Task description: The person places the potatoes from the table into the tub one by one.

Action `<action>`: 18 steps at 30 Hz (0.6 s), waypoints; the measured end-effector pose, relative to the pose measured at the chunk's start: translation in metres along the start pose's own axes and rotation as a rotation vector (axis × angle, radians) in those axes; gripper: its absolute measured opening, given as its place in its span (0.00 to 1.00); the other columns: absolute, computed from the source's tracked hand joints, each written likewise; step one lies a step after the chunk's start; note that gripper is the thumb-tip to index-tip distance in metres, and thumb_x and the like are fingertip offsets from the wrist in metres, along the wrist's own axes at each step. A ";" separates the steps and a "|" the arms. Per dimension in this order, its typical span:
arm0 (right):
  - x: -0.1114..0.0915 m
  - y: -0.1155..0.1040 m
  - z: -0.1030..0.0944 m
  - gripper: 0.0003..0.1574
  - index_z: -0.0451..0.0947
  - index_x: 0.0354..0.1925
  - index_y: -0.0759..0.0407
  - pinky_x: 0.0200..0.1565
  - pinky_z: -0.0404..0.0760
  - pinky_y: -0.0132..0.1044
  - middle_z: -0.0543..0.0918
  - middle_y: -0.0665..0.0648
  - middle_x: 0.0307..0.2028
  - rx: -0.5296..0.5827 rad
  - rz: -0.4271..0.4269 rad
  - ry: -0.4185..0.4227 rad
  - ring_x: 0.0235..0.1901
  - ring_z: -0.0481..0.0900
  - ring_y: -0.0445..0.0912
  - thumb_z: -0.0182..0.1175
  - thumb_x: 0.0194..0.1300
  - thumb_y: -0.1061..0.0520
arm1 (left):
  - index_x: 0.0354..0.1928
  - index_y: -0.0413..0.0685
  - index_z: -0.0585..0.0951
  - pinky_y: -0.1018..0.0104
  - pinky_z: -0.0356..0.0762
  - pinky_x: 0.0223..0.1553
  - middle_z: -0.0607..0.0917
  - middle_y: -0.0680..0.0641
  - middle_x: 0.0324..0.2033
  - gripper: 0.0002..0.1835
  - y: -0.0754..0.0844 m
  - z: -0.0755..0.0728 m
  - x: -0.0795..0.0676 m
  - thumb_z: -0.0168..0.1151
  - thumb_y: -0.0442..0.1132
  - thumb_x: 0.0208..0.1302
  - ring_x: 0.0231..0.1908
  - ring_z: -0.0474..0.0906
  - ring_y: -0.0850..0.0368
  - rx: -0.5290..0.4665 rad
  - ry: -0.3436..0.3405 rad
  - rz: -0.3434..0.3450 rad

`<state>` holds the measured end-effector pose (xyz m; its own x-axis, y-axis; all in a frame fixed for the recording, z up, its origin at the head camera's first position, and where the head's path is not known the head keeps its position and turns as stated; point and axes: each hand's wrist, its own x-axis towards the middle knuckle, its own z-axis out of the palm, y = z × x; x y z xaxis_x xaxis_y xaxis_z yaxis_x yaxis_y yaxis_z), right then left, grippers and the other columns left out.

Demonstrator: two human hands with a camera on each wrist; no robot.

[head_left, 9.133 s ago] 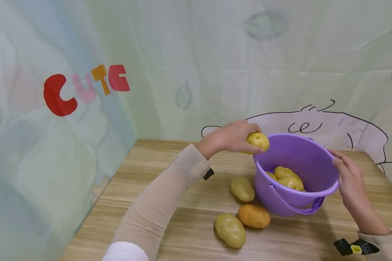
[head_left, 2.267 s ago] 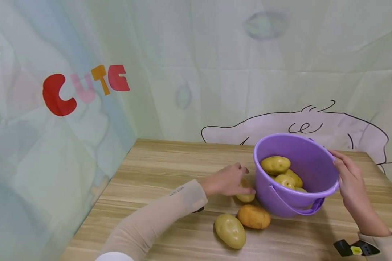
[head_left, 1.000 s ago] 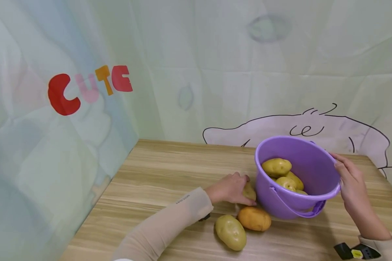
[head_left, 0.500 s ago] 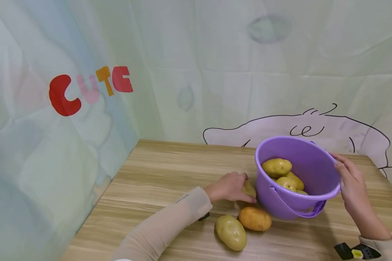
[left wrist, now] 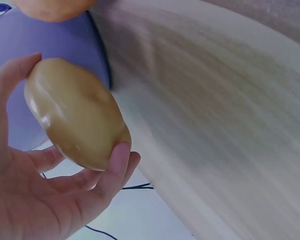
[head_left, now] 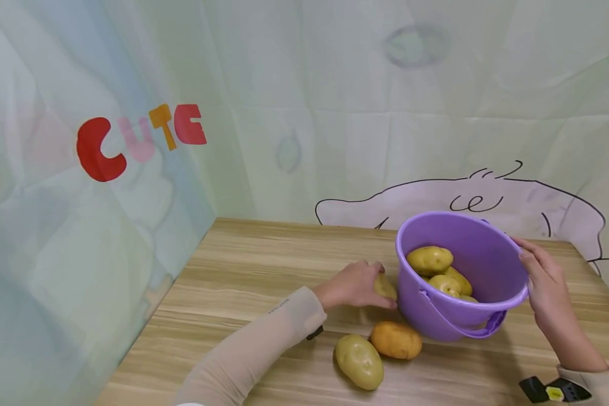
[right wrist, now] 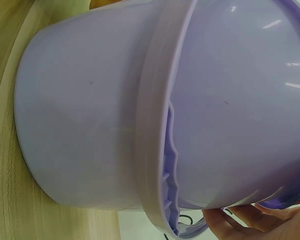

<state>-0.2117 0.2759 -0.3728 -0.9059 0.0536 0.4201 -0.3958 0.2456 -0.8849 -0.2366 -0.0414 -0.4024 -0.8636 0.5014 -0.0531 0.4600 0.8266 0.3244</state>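
My left hand (head_left: 357,285) grips a yellow potato (left wrist: 77,112) between thumb and fingers, just left of the purple bucket (head_left: 431,316). In the head view the hand covers part of that potato. My right hand (head_left: 545,276) holds the bucket's rim on its right side; the right wrist view shows its fingers (right wrist: 222,222) at the rim's edge. Inside the bucket lie several yellow potatoes, one of them (head_left: 429,260) on top near the left wall. The bucket tilts a little towards me, its handle (head_left: 479,332) hanging at the front.
On the wooden table (head_left: 264,254), an orange-brown potato (head_left: 396,340) lies in front of the bucket. A greenish-yellow potato (head_left: 358,362) sits nearer, to its left. Behind the table hangs a printed cloth (head_left: 294,84) with coloured letters at left.
Since the earliest frame, the potato then in my left hand has gone into the bucket. The left hand has since taken another from the table and just now raised it slightly. The right hand stays put.
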 end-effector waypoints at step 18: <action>0.001 0.002 -0.001 0.21 0.71 0.58 0.62 0.37 0.72 0.19 0.77 0.41 0.44 -0.001 0.016 -0.010 0.40 0.74 0.33 0.45 0.71 0.57 | 0.52 0.48 0.73 0.72 0.70 0.29 0.76 0.51 0.33 0.40 -0.009 -0.021 -0.003 0.68 0.65 0.40 0.33 0.71 0.61 -0.070 0.088 0.004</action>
<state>-0.2131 0.2778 -0.3739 -0.9133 0.0481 0.4044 -0.3816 0.2458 -0.8911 -0.2425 -0.0557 -0.3857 -0.8780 0.4777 0.0306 0.4505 0.8031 0.3899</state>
